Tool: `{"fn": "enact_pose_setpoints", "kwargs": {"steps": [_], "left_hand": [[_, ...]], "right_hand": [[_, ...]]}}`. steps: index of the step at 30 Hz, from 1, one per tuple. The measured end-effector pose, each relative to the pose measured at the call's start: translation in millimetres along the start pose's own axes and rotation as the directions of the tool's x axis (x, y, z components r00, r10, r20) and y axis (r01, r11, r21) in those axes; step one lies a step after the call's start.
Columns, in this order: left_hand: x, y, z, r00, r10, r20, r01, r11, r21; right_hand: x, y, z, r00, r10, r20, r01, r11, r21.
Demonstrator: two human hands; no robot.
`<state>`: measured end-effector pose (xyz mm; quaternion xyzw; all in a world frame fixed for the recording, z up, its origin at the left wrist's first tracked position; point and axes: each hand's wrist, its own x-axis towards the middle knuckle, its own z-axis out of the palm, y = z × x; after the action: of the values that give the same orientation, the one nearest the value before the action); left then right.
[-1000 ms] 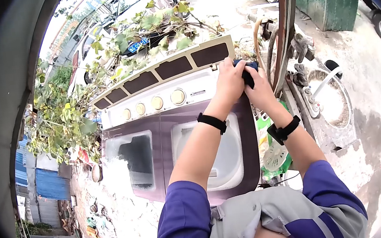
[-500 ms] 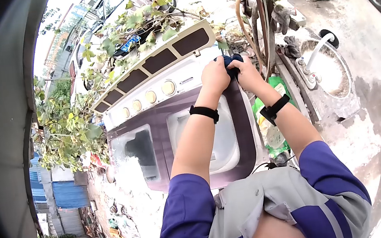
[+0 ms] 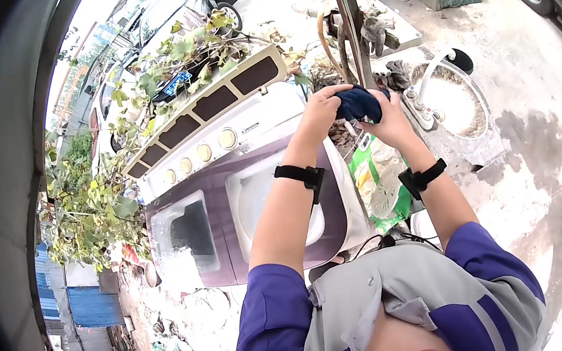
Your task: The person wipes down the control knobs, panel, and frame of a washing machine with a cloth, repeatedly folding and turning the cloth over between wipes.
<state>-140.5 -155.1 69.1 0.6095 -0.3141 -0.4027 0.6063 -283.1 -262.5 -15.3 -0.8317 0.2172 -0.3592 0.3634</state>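
Note:
A dark blue bundle of cloth (image 3: 359, 103) is stretched between my two hands, just past the right end of a washing machine (image 3: 225, 248). My left hand (image 3: 323, 111) grips its left side, thumb and fingers closed on it. On the other side, my right hand (image 3: 388, 119) has its fingers wrapped round the cloth. What kind of cloth it is, I cannot make out. The twin-tub machine has a purple top with two see-through lids, a row of cream knobs (image 3: 227, 138) and a raised panel behind them.
Right of the machine lies a green and white bag (image 3: 381, 188). A sink (image 3: 456, 103) with a white tap (image 3: 419, 106) stands further right. A wooden post (image 3: 351, 22) rises beyond my hands. Leafy vines (image 3: 94, 210) grow behind the machine, with parked cars past them.
Both hands have moved right with the cloth, off the machine's corner. They are further apart, and more of the cloth shows between them. The view has shifted slightly.

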Motion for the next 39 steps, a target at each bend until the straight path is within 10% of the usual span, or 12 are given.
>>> {"fn": "enact_pose_setpoints", "kwargs": {"steps": [4, 8, 11, 16, 21, 27, 32, 33, 39], "left_hand": [[2, 3, -1, 0.993, 0.041, 0.110, -0.047, 0.998, 0.052], [-9, 4, 6, 0.977, 0.186, 0.101, -0.211, 0.818, 0.534], [-10, -16, 17, 0.949, 0.234, 0.209, -0.313, 0.650, 0.692], [-15, -21, 38, 0.992, -0.020, 0.125, -0.044, 0.872, 0.488], [-14, -15, 34, 0.977, -0.213, 0.033, 0.170, 0.858, 0.485], [-9, -8, 45, 0.976, -0.217, 0.013, 0.216, 0.963, -0.159], [-22, 7, 42, 0.983, -0.159, 0.095, 0.183, 0.904, -0.387], [-22, 7, 41, 0.980, -0.181, 0.078, 0.197, 0.903, -0.382], [-24, 4, 20, 0.987, -0.147, 0.062, 0.148, 0.989, -0.011]], "right_hand": [[1, 18, -19, 0.972, 0.211, 0.102, -0.220, 0.972, 0.082], [-2, 40, -26, 0.901, 0.415, 0.123, -0.409, 0.722, 0.558], [10, 18, -34, 0.905, 0.414, 0.093, -0.392, 0.731, 0.559], [20, -28, -40, 0.966, 0.218, 0.141, -0.244, 0.948, 0.204], [25, -3, -46, 0.972, 0.230, 0.054, -0.235, 0.923, 0.304], [-9, 25, -53, 0.953, 0.251, -0.172, -0.260, 0.965, -0.033], [-29, 31, -46, 0.842, 0.452, 0.296, -0.537, 0.762, 0.363], [-27, 3, -53, 0.742, 0.474, 0.474, -0.668, 0.466, 0.580], [-15, -3, -40, 0.811, 0.310, 0.496, -0.584, 0.487, 0.650]]}}
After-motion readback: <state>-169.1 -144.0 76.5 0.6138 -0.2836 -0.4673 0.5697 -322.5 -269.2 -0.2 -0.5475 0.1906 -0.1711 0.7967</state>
